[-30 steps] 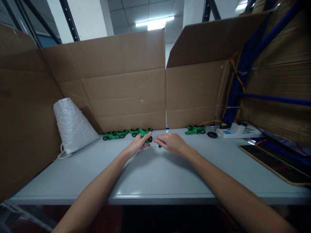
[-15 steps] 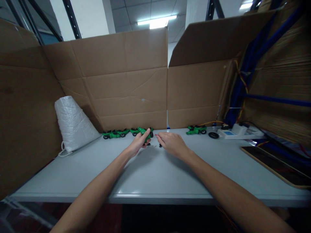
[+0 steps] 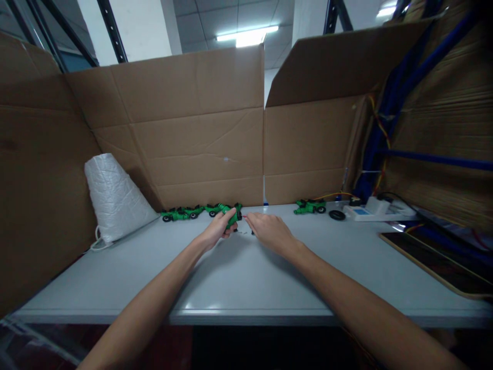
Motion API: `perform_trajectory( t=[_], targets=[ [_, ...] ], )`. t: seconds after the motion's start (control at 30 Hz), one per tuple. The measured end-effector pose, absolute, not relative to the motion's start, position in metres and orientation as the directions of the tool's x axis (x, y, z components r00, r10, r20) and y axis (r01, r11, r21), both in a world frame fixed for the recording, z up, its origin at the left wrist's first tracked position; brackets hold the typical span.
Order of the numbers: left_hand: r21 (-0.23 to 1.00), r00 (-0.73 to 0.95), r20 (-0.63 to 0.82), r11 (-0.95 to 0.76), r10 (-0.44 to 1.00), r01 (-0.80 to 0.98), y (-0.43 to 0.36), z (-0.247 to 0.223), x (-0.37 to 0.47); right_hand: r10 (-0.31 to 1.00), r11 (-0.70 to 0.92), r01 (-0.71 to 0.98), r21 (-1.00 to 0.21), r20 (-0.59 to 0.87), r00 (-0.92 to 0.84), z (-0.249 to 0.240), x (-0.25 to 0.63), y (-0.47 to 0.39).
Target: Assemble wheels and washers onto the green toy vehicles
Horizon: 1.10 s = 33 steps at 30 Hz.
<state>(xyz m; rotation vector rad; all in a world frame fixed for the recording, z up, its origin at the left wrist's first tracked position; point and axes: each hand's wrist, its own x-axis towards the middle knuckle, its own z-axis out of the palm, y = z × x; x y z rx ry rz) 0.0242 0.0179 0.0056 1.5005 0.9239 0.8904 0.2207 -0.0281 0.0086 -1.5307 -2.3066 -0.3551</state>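
Observation:
My left hand [image 3: 217, 229] is closed round a green toy car [image 3: 232, 219], whose black end points right. From the right, my right hand [image 3: 271, 231] pinches a thin screwdriver [image 3: 245, 216] with a red part showing. Its tip meets or nearly meets the car's black end; the contact is too small to make out, and the fingers hide most of the tool. Below the hands lie a small black part [image 3: 252, 233] and some tiny bits [image 3: 242, 233] on the white table [image 3: 246, 288].
Several green toy cars [image 3: 181, 214] stand along the back left, and another green car [image 3: 310, 206] at the back right. Near it are a black ring [image 3: 337, 215] and a white power strip [image 3: 379, 210]. A white wrapped bundle [image 3: 115, 200] leans at left. Cardboard walls [image 3: 200, 144] enclose the table.
My hands keep nearly the same pose. The right hand has edged slightly left, closer to the car's black end. The whole view has shifted a little.

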Motion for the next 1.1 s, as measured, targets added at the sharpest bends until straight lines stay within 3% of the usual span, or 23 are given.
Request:
perform_trajectory(
  t=[0.37, 1.1],
  targets=[
    [0.937, 0.394, 0.077, -0.202, 0.916, 0.285, 0.014, 0.015, 0.022, 0.772, 0.512, 0.859, 0.015, 0.431, -0.468, 0.012, 0.237, -0.018],
    [0.918, 0.469, 0.011, -0.195, 0.883, 0.346, 0.014, 0.012, 0.016, 0.709, 0.614, 0.789, 0.009, 0.434, -0.557, 0.005, 0.246, -0.009]
  ],
)
